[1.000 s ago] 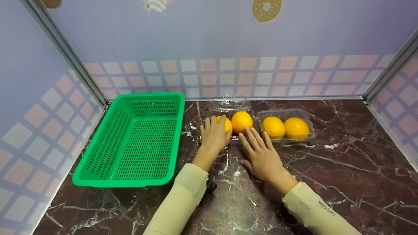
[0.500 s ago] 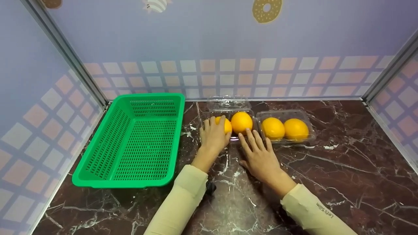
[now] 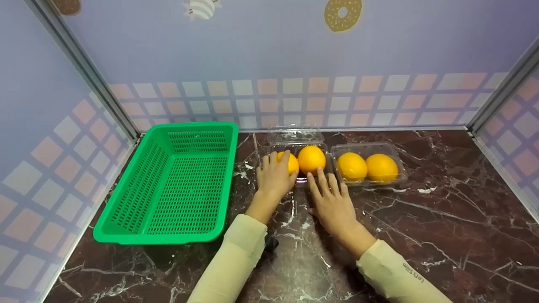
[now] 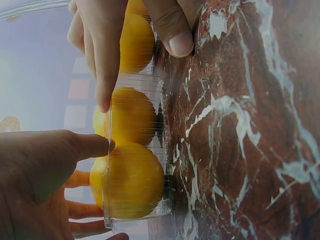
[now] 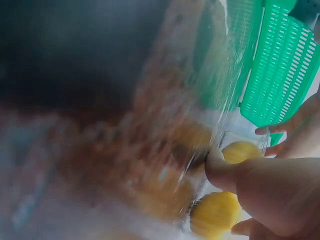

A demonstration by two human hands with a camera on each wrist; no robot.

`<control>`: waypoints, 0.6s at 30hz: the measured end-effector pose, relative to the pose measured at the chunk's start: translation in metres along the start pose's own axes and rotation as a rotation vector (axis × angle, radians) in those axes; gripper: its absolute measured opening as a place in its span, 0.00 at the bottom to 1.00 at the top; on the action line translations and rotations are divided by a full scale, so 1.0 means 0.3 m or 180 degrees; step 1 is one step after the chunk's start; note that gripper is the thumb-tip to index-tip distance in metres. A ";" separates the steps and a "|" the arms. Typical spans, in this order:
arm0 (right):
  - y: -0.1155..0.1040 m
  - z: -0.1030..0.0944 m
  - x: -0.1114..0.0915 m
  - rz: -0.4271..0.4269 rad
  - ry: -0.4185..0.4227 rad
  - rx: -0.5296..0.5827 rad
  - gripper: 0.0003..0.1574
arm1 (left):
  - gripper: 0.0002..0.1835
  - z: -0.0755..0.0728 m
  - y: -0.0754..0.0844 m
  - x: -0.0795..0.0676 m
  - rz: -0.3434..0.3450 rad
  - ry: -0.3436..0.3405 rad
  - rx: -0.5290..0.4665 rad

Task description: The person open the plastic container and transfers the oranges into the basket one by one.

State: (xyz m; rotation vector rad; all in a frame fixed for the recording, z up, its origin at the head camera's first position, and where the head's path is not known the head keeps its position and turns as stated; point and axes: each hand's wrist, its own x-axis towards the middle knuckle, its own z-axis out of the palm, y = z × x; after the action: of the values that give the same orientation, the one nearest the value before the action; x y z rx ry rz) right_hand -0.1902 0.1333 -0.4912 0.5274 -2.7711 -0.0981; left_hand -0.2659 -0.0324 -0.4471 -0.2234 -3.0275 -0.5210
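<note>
An open clear plastic clamshell box (image 3: pixel 302 180) holds 2 oranges, its lid (image 3: pixel 294 135) tipped back toward the wall. My left hand (image 3: pixel 271 181) spreads over the left orange (image 3: pixel 292 164), thumb on the near side; in the left wrist view that thumb (image 4: pixel 95 146) meets the box rim and the fingers reach behind the fruit. My right hand (image 3: pixel 332 206) lies in front, fingers extended, fingertips at the box's front edge by the right orange (image 3: pixel 311 159). Whether they touch the fruit is unclear. Much of the right wrist view is blurred.
To the right a second clear plastic box (image 3: pixel 396 152), apparently closed, contains 2 oranges (image 3: pixel 382 168). A green perforated basket (image 3: pixel 168 239) with nothing in it stands at the left. Patterned panels (image 3: pixel 294 50) enclose the dark marbled table (image 3: pixel 421 235) at back and sides.
My right hand has shifted slightly left along the front of the open box. My left hand stays on the left orange. The head view has tilted up a little.
</note>
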 end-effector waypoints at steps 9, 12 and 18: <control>0.012 0.005 -0.001 -0.0113 -0.0044 0.0262 0.57 | 0.36 -0.006 0.000 0.001 -0.0024 -0.0051 0.0005; 0.010 -0.002 -0.004 -0.0038 -0.0243 0.0515 0.56 | 0.36 -0.010 0.002 0.000 -0.0014 -0.0039 0.0024; 0.022 -0.021 -0.015 0.0045 -0.0679 0.0916 0.59 | 0.36 -0.015 0.008 -0.003 -0.0016 -0.0052 -0.0010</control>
State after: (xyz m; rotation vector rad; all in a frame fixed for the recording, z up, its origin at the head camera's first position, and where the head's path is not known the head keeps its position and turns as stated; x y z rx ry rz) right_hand -0.1865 0.1410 -0.4858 0.5987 -3.0167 0.2672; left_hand -0.2643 -0.0317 -0.4422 -0.2214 -3.0440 -0.5269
